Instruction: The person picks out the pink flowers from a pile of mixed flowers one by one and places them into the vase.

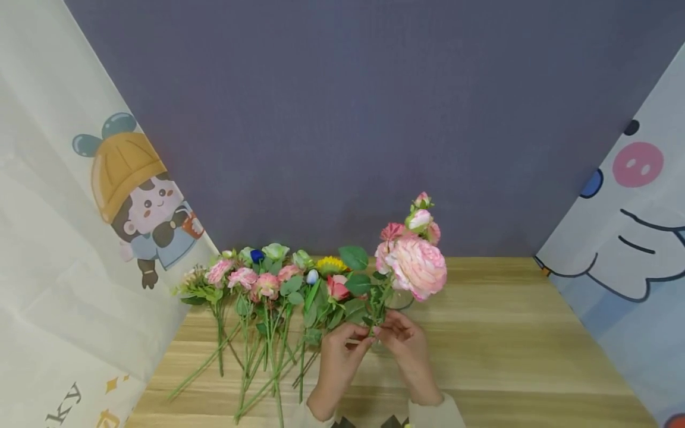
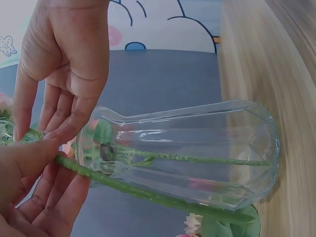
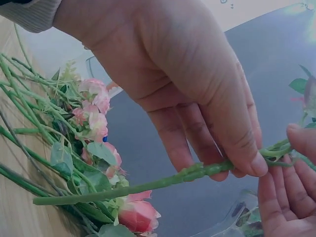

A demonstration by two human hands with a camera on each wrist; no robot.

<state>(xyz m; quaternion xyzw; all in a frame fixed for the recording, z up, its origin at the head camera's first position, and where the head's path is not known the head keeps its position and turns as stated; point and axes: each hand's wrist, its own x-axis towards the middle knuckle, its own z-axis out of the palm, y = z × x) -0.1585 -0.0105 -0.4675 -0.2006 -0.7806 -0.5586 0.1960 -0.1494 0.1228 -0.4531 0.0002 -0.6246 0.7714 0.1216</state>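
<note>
Both hands meet around one green flower stem (image 3: 133,188). My right hand (image 1: 408,351) pinches it between thumb and fingers. From the other side my left hand (image 1: 342,356) pinches the same stem higher up, fingertips close to the right hand's. The cut end points down, in front of a clear faceted glass vase (image 2: 197,133) in the left wrist view. Inside the vase stands another green stem (image 2: 212,159). Above the hands in the head view rise a large pale pink bloom (image 1: 417,267) and pink buds (image 1: 420,219); I cannot tell which blooms belong to the held stem.
Left of the hands, several loose artificial flowers lie on the wooden table (image 1: 508,345), stems toward the front. Among them are pink blooms (image 1: 266,286), a yellow sunflower (image 1: 330,264) and a red rose (image 1: 337,288). A grey-blue panel (image 1: 342,119) stands behind the table, with printed curtains on both sides.
</note>
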